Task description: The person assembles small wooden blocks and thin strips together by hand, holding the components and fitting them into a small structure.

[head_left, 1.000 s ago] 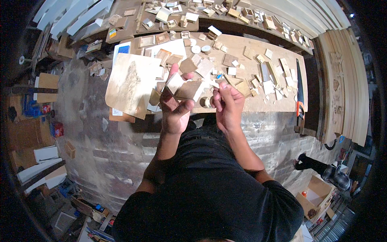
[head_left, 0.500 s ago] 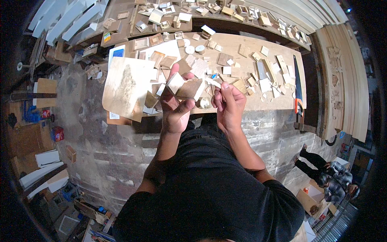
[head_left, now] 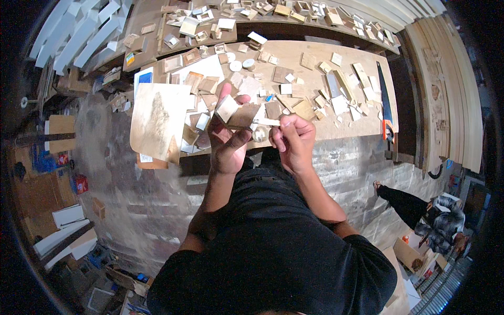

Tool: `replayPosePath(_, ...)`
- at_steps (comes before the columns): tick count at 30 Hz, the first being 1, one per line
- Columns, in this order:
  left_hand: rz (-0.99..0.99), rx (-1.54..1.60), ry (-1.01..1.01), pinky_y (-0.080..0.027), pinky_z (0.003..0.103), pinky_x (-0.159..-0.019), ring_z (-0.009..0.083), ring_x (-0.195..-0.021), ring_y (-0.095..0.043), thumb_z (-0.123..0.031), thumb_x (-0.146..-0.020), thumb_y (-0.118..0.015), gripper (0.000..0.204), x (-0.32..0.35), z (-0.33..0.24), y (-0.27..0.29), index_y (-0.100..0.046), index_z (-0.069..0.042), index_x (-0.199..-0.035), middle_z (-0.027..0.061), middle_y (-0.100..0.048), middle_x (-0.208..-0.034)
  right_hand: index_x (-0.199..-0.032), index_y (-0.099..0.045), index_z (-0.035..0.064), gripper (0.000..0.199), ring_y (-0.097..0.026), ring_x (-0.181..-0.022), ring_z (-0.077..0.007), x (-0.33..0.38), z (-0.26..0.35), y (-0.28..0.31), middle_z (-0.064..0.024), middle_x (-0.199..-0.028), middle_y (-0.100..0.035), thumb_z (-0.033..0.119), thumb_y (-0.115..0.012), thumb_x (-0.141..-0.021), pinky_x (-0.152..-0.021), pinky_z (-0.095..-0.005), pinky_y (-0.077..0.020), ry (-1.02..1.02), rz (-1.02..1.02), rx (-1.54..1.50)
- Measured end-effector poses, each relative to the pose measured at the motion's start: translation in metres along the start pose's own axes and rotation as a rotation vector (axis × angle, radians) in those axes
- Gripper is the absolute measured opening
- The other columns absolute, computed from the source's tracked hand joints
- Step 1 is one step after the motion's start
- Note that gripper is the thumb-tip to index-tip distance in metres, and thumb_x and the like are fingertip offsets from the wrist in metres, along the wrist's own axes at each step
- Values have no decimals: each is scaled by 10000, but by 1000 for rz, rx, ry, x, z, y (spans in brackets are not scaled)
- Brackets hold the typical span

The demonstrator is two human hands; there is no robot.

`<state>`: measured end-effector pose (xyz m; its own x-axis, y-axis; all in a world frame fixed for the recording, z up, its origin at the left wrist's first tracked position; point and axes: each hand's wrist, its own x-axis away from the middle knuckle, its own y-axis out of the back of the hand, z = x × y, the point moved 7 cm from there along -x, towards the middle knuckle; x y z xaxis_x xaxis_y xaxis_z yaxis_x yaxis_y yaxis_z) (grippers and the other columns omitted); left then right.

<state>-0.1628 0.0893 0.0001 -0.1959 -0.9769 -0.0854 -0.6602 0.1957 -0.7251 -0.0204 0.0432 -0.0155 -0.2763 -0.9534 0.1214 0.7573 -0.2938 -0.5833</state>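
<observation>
My left hand point(head_left: 228, 149) is closed around a small wooden assembly point(head_left: 243, 115), made of a brown panel joined at an angle to a pale one. My right hand point(head_left: 295, 137) pinches a thin, pale wooden stick point(head_left: 270, 123) between thumb and fingers. The stick points left, and its whitish tip is at the right edge of the brown panel; whether it touches cannot be made out. Both hands are above the near edge of a workbench point(head_left: 336, 127). Below them on the bench is a small round container point(head_left: 259, 133), partly hidden.
Several wood offcuts point(head_left: 283, 74) are scattered over the bench. A large thin wooden sheet point(head_left: 157, 118) overhangs its left edge. A handsaw point(head_left: 386, 102) lies at the right edge. Small wooden boxes point(head_left: 302, 7) crowd a bench behind. Another person point(head_left: 441, 220) is at the lower right.
My right hand has moved slightly left and down, turning the stick more level and bringing its tip to the assembly. My left hand keeps its hold. The person at the lower right has shifted.
</observation>
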Motion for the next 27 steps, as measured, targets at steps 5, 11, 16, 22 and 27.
replayPosePath(5,49,115,37,-413,374,-1042,223,-1170,-567,-71,-725,-809,1011,1,6,-11,-187,29,-1516,142,-542,-1333,-819,-649,-7,209,-458,-462,-64,-2,2,17,-61,-687,-641,148,-623,-957,-453,-207,-368,-18,-103,-9)
replayPosePath(11,76,122,70,-401,366,-1055,220,-1185,-555,-59,-731,-801,1003,3,13,-11,-184,27,-1518,144,-529,-1347,-940,-648,-58,146,-586,-555,-121,16,33,15,-136,-777,-680,83,-611,-955,-486,-237,-460,186,-105,29)
replayPosePath(16,96,148,77,-393,365,-1063,218,-1195,-546,-58,-726,-807,1010,7,9,-16,-186,26,-1518,145,-522,-1355,-998,-639,-43,139,-617,-570,-151,30,39,-2,-158,-823,-682,82,-645,-936,-467,-249,-488,331,8,181)
replayPosePath(22,114,143,66,-375,378,-1077,220,-1208,-536,-68,-738,-806,1008,16,-5,-17,-175,31,-1518,149,-512,-1364,-993,-651,-72,119,-643,-619,-133,30,30,3,-167,-844,-703,1,-661,-899,-523,-239,-516,322,-43,244)
replayPosePath(27,106,104,29,-376,381,-1077,217,-1219,-525,-75,-750,-800,997,19,-11,-11,-174,30,-1518,145,-501,-1373,-975,-661,-60,104,-635,-584,-131,29,29,-2,-159,-828,-704,4,-668,-894,-520,-246,-517,294,-34,216)
